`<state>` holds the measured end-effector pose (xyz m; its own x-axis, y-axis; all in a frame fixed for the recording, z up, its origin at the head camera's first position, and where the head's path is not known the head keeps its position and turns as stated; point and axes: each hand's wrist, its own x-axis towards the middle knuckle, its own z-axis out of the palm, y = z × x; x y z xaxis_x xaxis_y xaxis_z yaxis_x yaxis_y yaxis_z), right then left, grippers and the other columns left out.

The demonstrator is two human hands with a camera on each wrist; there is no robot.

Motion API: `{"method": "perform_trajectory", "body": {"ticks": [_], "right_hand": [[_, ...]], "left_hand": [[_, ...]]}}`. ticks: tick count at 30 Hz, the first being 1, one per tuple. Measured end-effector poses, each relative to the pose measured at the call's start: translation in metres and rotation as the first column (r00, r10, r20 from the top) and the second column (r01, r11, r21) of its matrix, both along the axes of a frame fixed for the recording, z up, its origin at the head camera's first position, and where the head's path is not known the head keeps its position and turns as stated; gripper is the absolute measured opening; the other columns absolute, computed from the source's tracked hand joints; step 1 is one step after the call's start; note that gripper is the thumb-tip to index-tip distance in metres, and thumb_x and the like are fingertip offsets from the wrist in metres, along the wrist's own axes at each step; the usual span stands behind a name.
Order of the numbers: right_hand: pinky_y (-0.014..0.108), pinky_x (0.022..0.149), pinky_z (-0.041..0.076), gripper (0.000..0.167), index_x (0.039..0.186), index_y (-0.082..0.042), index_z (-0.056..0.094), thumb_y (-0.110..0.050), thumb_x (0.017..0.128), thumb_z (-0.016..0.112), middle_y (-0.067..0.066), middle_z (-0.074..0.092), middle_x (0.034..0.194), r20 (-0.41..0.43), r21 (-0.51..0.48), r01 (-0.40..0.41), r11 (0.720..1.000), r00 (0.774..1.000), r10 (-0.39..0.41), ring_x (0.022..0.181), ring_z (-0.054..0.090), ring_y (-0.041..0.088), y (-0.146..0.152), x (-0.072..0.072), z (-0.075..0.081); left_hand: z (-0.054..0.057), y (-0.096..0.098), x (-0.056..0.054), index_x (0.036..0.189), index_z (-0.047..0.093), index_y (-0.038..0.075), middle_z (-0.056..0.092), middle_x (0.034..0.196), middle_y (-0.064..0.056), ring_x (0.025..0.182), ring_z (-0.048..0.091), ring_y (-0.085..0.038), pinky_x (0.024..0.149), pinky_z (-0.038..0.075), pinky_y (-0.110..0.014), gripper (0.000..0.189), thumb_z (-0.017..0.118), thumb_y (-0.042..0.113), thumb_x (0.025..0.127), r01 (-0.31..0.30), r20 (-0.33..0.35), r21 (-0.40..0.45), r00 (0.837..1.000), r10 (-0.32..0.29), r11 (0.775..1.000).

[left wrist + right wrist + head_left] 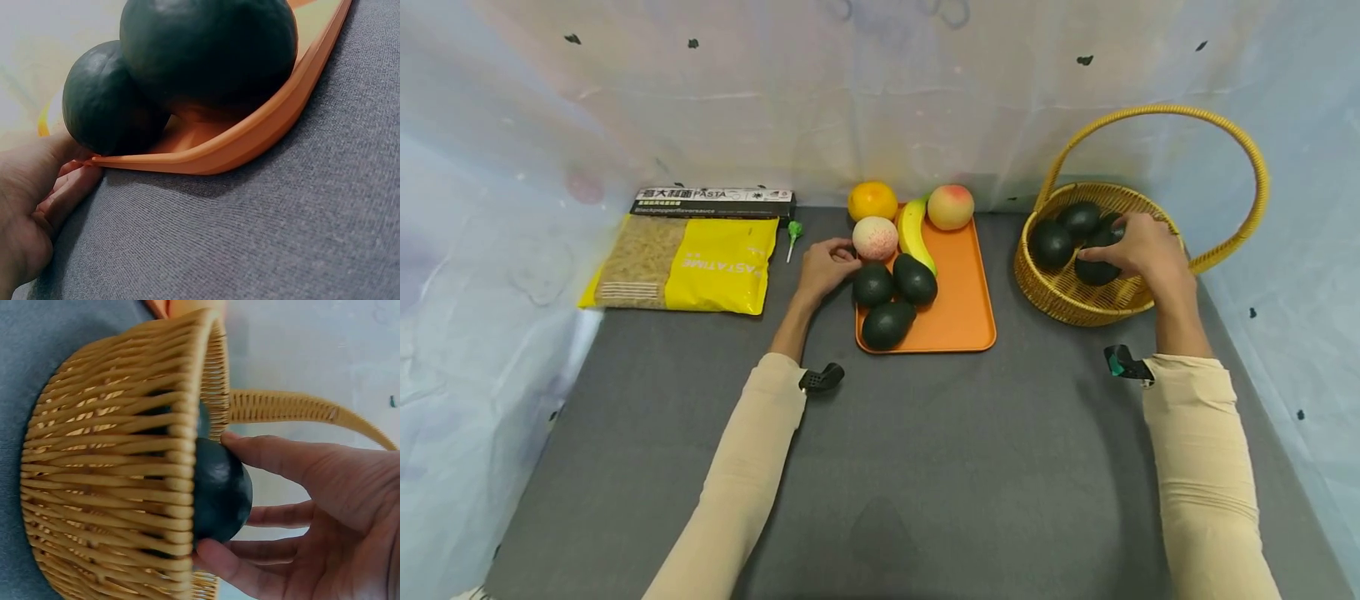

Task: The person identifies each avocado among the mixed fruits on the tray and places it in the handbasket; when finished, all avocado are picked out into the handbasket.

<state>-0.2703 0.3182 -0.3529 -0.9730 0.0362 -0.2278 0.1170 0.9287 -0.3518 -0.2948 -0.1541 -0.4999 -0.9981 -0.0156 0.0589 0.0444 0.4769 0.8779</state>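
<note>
My right hand (1152, 250) reaches into the yellow wicker basket (1075, 312) and holds a dark green avocado (222, 494) between thumb and fingers, level with the rim in the right wrist view. More avocados (1051, 244) lie around it in the basket. At the left side of the orange tray (958, 325), my left hand (826, 268) pinches the rim, its thumb beside an avocado in the left wrist view. Three avocados (887, 325) sit on the tray's left part, below a pale pink-speckled peach (875, 239). A banana (913, 233) lies alongside.
An orange (872, 202) and a red-tinged peach (951, 207) sit at the tray's far end. To the left are a yellow pasta bag (718, 267), a black and white pasta box (715, 202) and a green lollipop (794, 232). The basket's tall handle (1176, 108) arches above it.
</note>
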Motion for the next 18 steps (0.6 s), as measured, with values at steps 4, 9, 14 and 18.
{"method": "perform_trajectory", "body": {"ticks": [4, 9, 14, 18], "right_hand": [[0.068, 0.096, 0.047, 0.090, 0.147, 0.010, 0.045, -0.053, 0.090, 0.075, 0.025, 0.074, 0.081, 0.032, 0.001, 0.017, 1.000, 0.999, -0.017, 0.073, 0.072, 0.036, 0.002, -0.006, -0.004], [0.073, 0.109, 0.035, 0.088, 0.148, 0.009, 0.044, -0.050, 0.091, 0.075, 0.025, 0.073, 0.077, 0.052, 0.008, 0.029, 1.000, 0.998, -0.029, 0.118, 0.051, 0.059, 0.002, -0.011, -0.010], [0.073, 0.116, 0.025, 0.087, 0.148, 0.010, 0.044, -0.048, 0.091, 0.075, 0.024, 0.074, 0.077, 0.057, 0.003, 0.036, 0.999, 0.998, -0.036, 0.115, 0.056, 0.059, 0.003, -0.015, -0.015], [0.072, 0.109, 0.036, 0.086, 0.147, 0.010, 0.044, -0.048, 0.092, 0.076, 0.024, 0.075, 0.079, 0.053, 0.002, 0.037, 0.999, 0.998, -0.037, 0.092, 0.070, 0.049, 0.006, -0.018, -0.018]], "left_hand": [[0.000, 0.001, -0.001, 0.125, 0.073, 0.003, 0.075, 0.096, -0.016, 0.068, 0.061, 0.001, 0.072, 0.050, -0.017, 0.042, 0.079, 0.017, 0.086, 0.000, 0.002, -0.001, 1.000, 0.000, 1.000], [-0.002, 0.001, -0.002, 0.126, 0.073, 0.003, 0.075, 0.097, -0.016, 0.069, 0.061, 0.001, 0.072, 0.050, -0.016, 0.042, 0.079, 0.017, 0.087, 0.005, -0.001, -0.002, 1.000, -0.005, 1.000], [0.000, 0.001, -0.002, 0.124, 0.073, 0.002, 0.075, 0.096, -0.018, 0.068, 0.060, 0.001, 0.070, 0.049, -0.015, 0.041, 0.079, 0.016, 0.086, 0.002, 0.001, 0.000, 1.000, -0.002, 1.000], [0.001, 0.001, -0.002, 0.124, 0.073, 0.002, 0.075, 0.097, -0.018, 0.067, 0.060, 0.002, 0.070, 0.048, -0.015, 0.041, 0.079, 0.017, 0.086, 0.003, -0.001, -0.008, 1.000, -0.003, 1.000]]}}
